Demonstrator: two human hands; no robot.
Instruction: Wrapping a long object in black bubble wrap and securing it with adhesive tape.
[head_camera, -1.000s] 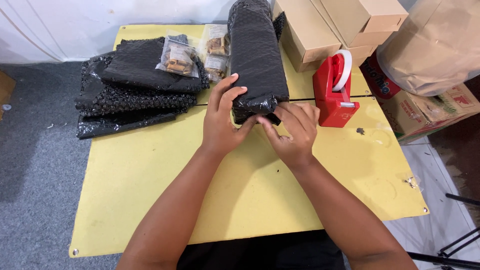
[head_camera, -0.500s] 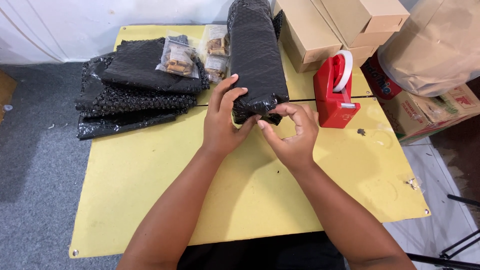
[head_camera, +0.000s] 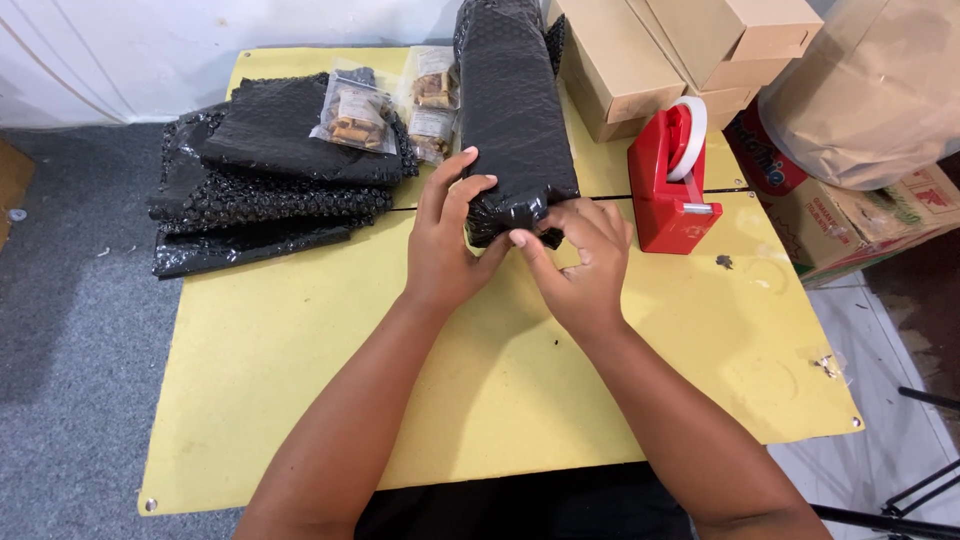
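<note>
A long parcel wrapped in black bubble wrap (head_camera: 515, 100) lies lengthwise on the yellow table (head_camera: 300, 350). My left hand (head_camera: 447, 240) grips the parcel's near end from the left side, thumb on top. My right hand (head_camera: 580, 260) pinches the loose wrap folded at that same near end, fingers curled against it. A red tape dispenser (head_camera: 672, 185) with a white roll stands just right of my right hand.
A stack of black bubble-wrap sheets (head_camera: 270, 190) lies at the left, with clear bags of small brown items (head_camera: 355, 110) on top and beside it. Cardboard boxes (head_camera: 680, 50) stand at the back right. A large brown bag (head_camera: 880, 90) sits on a printed carton off the table.
My right hand has shifted slightly left and down along the folded end of the parcel. My left hand keeps its grip; the parcel stays in place.
</note>
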